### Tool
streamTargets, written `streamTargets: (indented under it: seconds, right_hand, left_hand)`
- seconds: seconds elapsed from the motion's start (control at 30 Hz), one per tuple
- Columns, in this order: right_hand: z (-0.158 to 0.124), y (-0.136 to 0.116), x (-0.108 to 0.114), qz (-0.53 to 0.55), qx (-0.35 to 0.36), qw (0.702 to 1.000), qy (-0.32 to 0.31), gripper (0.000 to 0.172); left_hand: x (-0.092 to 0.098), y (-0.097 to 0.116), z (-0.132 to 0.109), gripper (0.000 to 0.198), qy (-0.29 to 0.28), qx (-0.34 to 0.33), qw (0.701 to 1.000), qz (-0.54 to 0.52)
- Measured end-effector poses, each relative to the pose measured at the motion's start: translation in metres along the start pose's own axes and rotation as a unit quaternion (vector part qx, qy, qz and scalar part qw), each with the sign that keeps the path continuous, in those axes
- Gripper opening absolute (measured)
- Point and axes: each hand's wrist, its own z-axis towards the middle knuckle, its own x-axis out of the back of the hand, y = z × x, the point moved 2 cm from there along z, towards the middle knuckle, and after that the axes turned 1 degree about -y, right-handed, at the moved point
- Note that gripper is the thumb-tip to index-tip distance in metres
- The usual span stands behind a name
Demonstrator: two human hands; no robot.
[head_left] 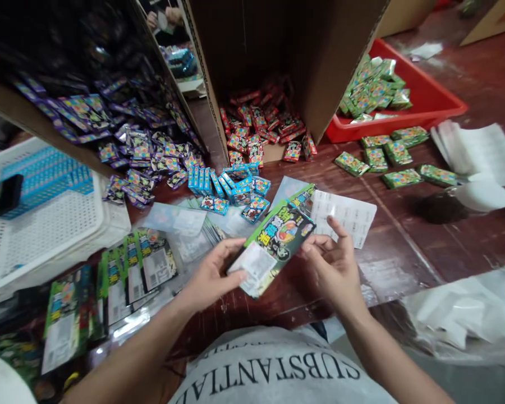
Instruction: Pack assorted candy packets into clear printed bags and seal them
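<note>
My left hand [214, 275] grips the lower left edge of a flat black-and-green printed packet [273, 241], its thumb on the front beside a pale label. At the packet's right edge, my right hand [336, 264] has its thumb and fingers closed on the side, with the index finger raised. Behind the packet, a white sheet of small printed stickers [353, 216] lies on the table. Part of another similar packet [302, 196] shows behind the held one. Small blue boxes [235, 188] are clustered just beyond.
Cartons hold small purple packs [147, 148] and red packs [256, 123]. A red tray [429, 116] carries green packs, with several loose green packs [376, 160] before it. Finished-looking flat packets [137, 266] and a white basket [84, 216] with a phone [8, 195] stand left.
</note>
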Motion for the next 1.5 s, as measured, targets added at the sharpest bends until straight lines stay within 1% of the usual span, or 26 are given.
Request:
streamTargets:
  seconds: [0.07,0.13,0.17,0.23,0.27,0.33,0.43,0.47,0.53,0.57,0.63,0.7,0.73,0.8,0.87,0.9,0.97,1.03,1.1,1.17,1.27,1.33,1.37,1.43,1.5]
  right_hand:
    - [0.007,-0.008,-0.007,0.001,0.003,1.0,-0.027,0.063]
    - [0.013,-0.016,-0.01,-0.01,-0.002,0.999,-0.049,0.058]
    - [0.015,-0.018,-0.012,-0.02,-0.002,0.999,-0.048,0.056]
    - [0.016,-0.017,-0.015,-0.042,0.005,0.998,-0.04,0.062]
    - [0.016,-0.014,-0.017,-0.052,0.007,0.998,-0.047,0.069]
    - [0.013,-0.002,-0.023,-0.067,0.002,0.994,-0.087,0.083]
    - [0.004,0.017,-0.03,-0.091,-0.008,0.988,-0.122,0.089]
    - [0.001,0.021,-0.032,-0.098,-0.011,0.988,-0.123,0.091]
    - [-0.003,0.023,-0.035,-0.11,-0.015,0.986,-0.121,0.096]
    - [-0.004,0.021,-0.037,-0.115,-0.011,0.986,-0.119,0.096]
    - [-0.003,0.015,-0.039,-0.125,0.006,0.986,-0.112,0.091]
    - [-0.002,0.008,-0.039,-0.134,0.027,0.984,-0.11,0.085]
    - [-0.001,0.005,-0.038,-0.14,0.04,0.983,-0.11,0.086]
    - [0.001,0.003,-0.034,-0.149,0.076,0.981,-0.103,0.089]
    - [0.002,0.003,-0.029,-0.157,0.111,0.976,-0.102,0.091]
    - [0.003,0.004,-0.027,-0.161,0.119,0.973,-0.112,0.09]
    - [0.004,0.008,-0.023,-0.172,0.111,0.968,-0.148,0.084]
    - [0.004,0.011,-0.022,-0.176,0.089,0.965,-0.174,0.078]
    - [0.003,0.014,-0.022,-0.165,0.069,0.967,-0.181,0.073]
    - [0.002,0.015,-0.024,-0.141,0.061,0.972,-0.18,0.072]
    - [0.002,0.014,-0.029,-0.11,0.053,0.978,-0.167,0.087]
    - [0.002,0.011,-0.031,-0.108,0.038,0.977,-0.179,0.092]
    - [0.003,0.008,-0.031,-0.111,0.027,0.975,-0.191,0.09]
    - [0.005,0.003,-0.032,-0.111,0.009,0.972,-0.205,0.084]
    - [0.007,-0.004,-0.034,-0.103,-0.006,0.975,-0.199,0.077]
  left_hand:
    - [-0.014,-0.012,-0.007,0.042,-0.034,0.017,0.999,-0.013]
    - [-0.025,-0.019,-0.008,0.029,-0.047,0.049,0.997,-0.03]
    - [-0.029,-0.022,-0.006,0.025,-0.051,0.066,0.996,-0.037]
    - [-0.034,-0.026,-0.002,0.026,-0.047,0.076,0.995,-0.044]
    - [-0.034,-0.027,0.001,0.031,-0.038,0.066,0.996,-0.041]
    - [-0.033,-0.03,0.008,0.04,0.002,0.028,1.0,-0.012]
    - [-0.032,-0.035,0.016,0.043,0.094,-0.029,0.993,0.065]
    - [-0.033,-0.036,0.018,0.043,0.109,-0.042,0.989,0.088]
    - [-0.039,-0.036,0.021,0.04,0.107,-0.061,0.985,0.123]
    - [-0.042,-0.034,0.022,0.042,0.11,-0.069,0.983,0.129]
    - [-0.044,-0.029,0.024,0.051,0.146,-0.071,0.981,0.103]
    - [-0.042,-0.023,0.025,0.062,0.192,-0.052,0.979,0.038]
    - [-0.041,-0.021,0.025,0.064,0.2,-0.041,0.979,0.003]
    - [-0.036,-0.018,0.023,0.065,0.176,-0.036,0.983,-0.046]
    - [-0.032,-0.018,0.019,0.061,0.131,-0.042,0.989,-0.059]
    - [-0.029,-0.018,0.017,0.055,0.106,-0.038,0.992,-0.058]
    - [-0.026,-0.02,0.014,0.043,0.058,-0.009,0.997,-0.046]
    - [-0.022,-0.02,0.012,0.034,0.029,0.017,0.999,-0.027]
    - [-0.018,-0.017,0.013,0.023,0.022,0.009,1.0,0.001]
    - [-0.016,-0.015,0.015,0.015,0.032,-0.012,0.999,0.021]
    - [-0.014,-0.014,0.017,0.012,0.07,-0.013,0.997,0.002]
    - [-0.014,-0.013,0.016,0.02,0.088,-0.009,0.996,-0.013]
    - [-0.014,-0.011,0.015,0.022,0.086,-0.006,0.996,-0.01]
    - [-0.015,-0.007,0.013,0.018,0.063,0.004,0.998,0.009]
    - [-0.015,-0.002,0.009,0.013,0.041,0.01,0.999,0.032]
